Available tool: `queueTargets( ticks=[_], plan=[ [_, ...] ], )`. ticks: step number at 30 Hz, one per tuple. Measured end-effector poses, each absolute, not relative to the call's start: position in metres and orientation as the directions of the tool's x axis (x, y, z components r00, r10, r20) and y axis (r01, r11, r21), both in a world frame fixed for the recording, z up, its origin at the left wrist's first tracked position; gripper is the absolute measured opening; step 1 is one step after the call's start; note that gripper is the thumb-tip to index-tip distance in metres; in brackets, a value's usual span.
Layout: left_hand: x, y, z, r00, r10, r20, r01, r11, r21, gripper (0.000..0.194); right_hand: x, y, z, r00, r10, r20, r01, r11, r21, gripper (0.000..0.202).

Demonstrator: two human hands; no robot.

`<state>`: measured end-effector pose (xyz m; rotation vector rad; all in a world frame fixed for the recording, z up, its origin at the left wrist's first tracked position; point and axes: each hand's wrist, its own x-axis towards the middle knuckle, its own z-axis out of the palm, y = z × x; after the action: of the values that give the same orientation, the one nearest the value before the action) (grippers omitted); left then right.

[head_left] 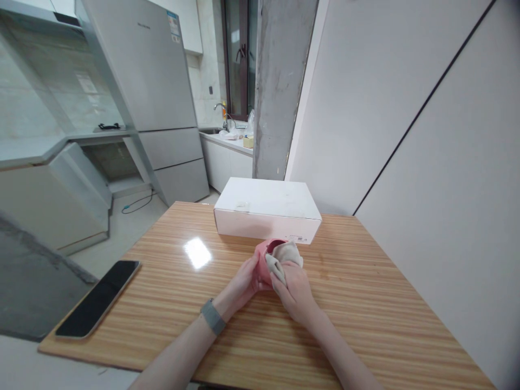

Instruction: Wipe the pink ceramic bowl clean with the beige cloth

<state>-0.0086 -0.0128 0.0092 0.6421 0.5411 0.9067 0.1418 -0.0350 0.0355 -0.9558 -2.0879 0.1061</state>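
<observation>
A smooth, rounded pink cup [263, 265] with a dark-looking open mouth sits between the person's two hands, over the middle of a striped, light-brown wood-grain table [365, 303]. The left grip [246, 279] is closed around the cup's left side, the palm lying along its wall. The right grip [296, 290] is closed on a soft, crumpled, pale grey-beige cloth [289, 253], which bunches up over the fingers. It stands just right of the cup, with part of the cloth at the cup's mouth and against its near side. How far the cloth reaches inside is hidden, and whether the cup's base touches the table cannot be told.

A grey wristband [213, 317] circles the left wrist. Just beyond the cup lies a large, flat, white rectangular box [268, 197] with small dark print low on its near face. Well apart, at the table's left edge, lies a thin slab-shaped device [99, 300] with a black screen. A tall silver-grey refrigerator [162, 81] stands behind, beyond the table.
</observation>
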Motion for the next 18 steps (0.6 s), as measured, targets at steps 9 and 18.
queueTargets(
  ticks=[9, 18],
  plan=[
    [-0.019, -0.006, 0.018, 0.482, 0.826, -0.294, -0.495, 0.533, 0.686, 0.055, 0.131, -0.038, 0.041, -0.432, 0.595, 0.678, 0.559, 0.766, -0.316, 0.024],
    [-0.025, -0.01, 0.023, 0.585, 0.804, -0.103, -0.63, 0.53, 0.568, 0.029, 0.125, -0.036, 0.042, -0.216, 0.717, 0.663, 0.628, 0.622, -0.467, 0.03]
  ],
)
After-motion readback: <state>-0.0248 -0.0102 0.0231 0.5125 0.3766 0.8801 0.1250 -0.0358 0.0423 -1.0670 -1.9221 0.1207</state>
